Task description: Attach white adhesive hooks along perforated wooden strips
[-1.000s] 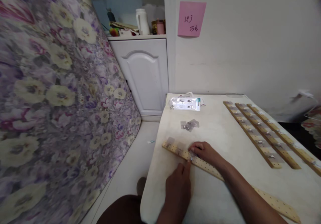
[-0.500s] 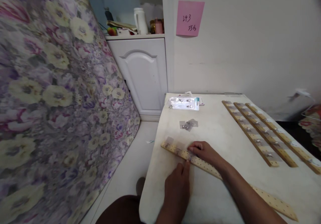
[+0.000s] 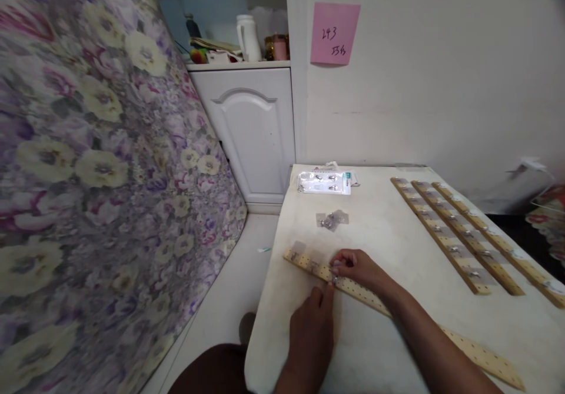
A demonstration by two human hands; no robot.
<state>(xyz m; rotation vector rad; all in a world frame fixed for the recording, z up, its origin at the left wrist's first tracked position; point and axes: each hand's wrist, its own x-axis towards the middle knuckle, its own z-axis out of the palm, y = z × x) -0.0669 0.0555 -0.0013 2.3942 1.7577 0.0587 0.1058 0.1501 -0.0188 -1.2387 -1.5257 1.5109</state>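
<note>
A long perforated wooden strip [image 3: 468, 347] lies slanted across the near part of the white table [image 3: 384, 229]. My right hand [image 3: 359, 267] rests on the strip with its fingers curled, pinching a small metal piece [image 3: 335, 279] against it. My left hand [image 3: 311, 329] lies just below the strip, fingertips closed at the same spot. Two small clear tabs [image 3: 304, 251] sit on the strip's far left end.
Three more wooden strips [image 3: 459, 235] carrying metal pieces lie at the right. A clear packet [image 3: 324, 182] and loose small bags [image 3: 332, 219] sit farther back. A floral cloth [image 3: 88, 164] hangs at the left; a white cabinet [image 3: 251, 129] and a pink note [image 3: 334, 33] lie beyond.
Hardly anything has moved. My right fingers have curled a little tighter on the small metal piece; the view shifted slightly.
</note>
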